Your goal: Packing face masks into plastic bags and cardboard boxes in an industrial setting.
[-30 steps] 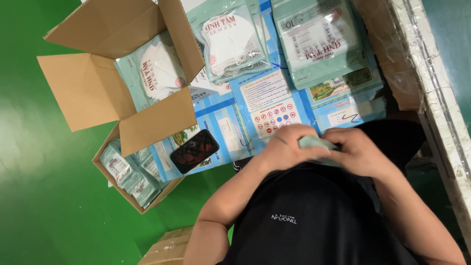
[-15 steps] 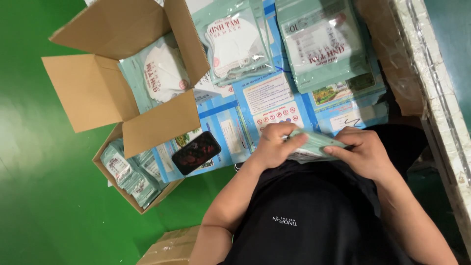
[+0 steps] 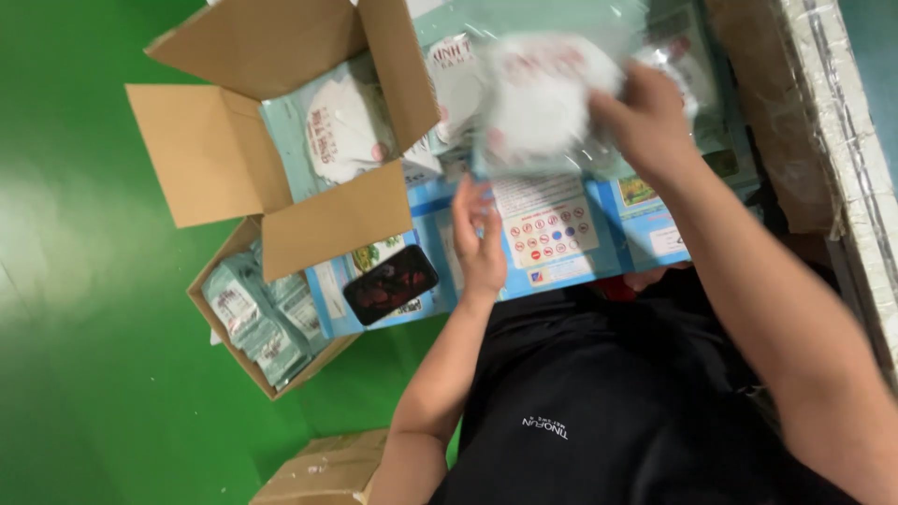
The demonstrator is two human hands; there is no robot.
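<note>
Because the right hand pinches it only by one edge and it hangs blurred in mid-air, the clear plastic packet with white contents looks light and floppy — a thin film bag, probably slick, that would sag or slip if taken by a corner. A safer hold, I judge, is flat across both long edges, thumb on top and fingers beneath; nothing about it looks breakable. The packet is at about 12 o'clock from the person's chest, raised above the blue boxes that lie on the floor. The left hand is released, fingers spread and palm turned toward the packet, touching nothing I can make out. At 10 o'clock stands an open cardboard box with more packets inside, and a dark phone lies at 9 o'clock just beside the left wrist. Compared with half a second ago the change is plain — then both hands were closed together on a pale green packet low against the black shirt; now the right arm has swung up and outward, and the left hand has let go.
</note>
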